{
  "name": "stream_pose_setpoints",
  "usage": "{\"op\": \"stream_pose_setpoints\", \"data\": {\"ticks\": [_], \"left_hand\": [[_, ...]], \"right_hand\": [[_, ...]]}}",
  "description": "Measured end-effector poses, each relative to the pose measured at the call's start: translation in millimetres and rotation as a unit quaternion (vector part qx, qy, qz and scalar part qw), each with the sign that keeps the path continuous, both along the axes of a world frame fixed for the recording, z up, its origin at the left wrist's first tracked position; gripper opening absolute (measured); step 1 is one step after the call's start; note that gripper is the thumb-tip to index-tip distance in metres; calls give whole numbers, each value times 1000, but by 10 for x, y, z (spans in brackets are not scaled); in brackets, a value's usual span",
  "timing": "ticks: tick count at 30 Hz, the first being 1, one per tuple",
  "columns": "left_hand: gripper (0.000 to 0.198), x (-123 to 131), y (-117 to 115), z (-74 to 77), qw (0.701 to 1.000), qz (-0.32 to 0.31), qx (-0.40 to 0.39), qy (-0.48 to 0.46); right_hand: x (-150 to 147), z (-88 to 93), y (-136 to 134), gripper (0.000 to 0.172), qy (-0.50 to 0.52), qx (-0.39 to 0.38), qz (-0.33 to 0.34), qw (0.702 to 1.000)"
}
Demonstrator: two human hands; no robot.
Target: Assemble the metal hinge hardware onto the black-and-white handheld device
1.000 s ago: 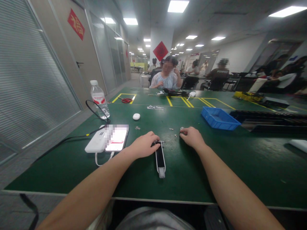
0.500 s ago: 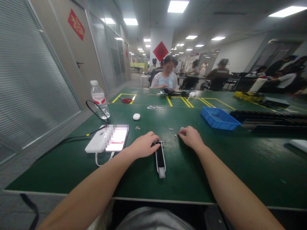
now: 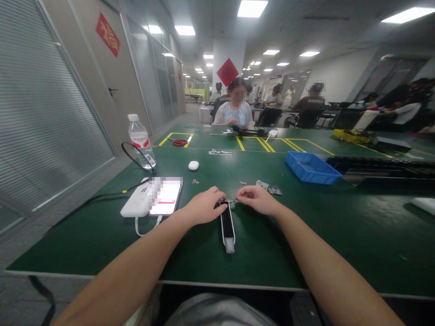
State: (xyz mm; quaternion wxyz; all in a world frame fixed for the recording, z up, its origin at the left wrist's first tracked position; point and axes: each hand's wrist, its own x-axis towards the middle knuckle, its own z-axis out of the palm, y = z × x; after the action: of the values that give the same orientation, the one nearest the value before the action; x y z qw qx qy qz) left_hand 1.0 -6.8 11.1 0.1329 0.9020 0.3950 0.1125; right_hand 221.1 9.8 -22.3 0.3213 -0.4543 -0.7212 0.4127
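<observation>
A long, narrow device (image 3: 229,226) with a black top and a white rim lies on the green table, a pale tip toward me. My left hand (image 3: 208,206) is closed on its far end, thumb and fingers around it. A thin metal pin crosses the device there, sticking out to the right. My right hand (image 3: 258,200) pinches at the pin's right end; what is between its fingertips is too small to make out. Just behind that hand lie flat grey metal plates (image 3: 270,187). Small metal rings (image 3: 243,183) rest beyond the device, and more little rings (image 3: 195,181) lie farther left.
On the left are a phone (image 3: 166,197), a white power bank (image 3: 135,199) with cables, and a water bottle (image 3: 142,142). A white rounded case (image 3: 193,165) sits mid-table. Right of it stands a blue tray (image 3: 311,168). Red scissors (image 3: 179,142) and a seated person are across the table.
My right hand has moved left, from beside the loose rings to the pin at the device's far end. The grey plates it covered now show. My left hand has stayed in place.
</observation>
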Motion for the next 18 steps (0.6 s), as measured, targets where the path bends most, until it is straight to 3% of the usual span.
{"op": "stream_pose_setpoints", "data": {"ticks": [18], "left_hand": [[31, 1, 18, -24, 1000, -3, 1, -9]], "right_hand": [[-53, -88, 8, 23, -20, 36, 4, 999]]}}
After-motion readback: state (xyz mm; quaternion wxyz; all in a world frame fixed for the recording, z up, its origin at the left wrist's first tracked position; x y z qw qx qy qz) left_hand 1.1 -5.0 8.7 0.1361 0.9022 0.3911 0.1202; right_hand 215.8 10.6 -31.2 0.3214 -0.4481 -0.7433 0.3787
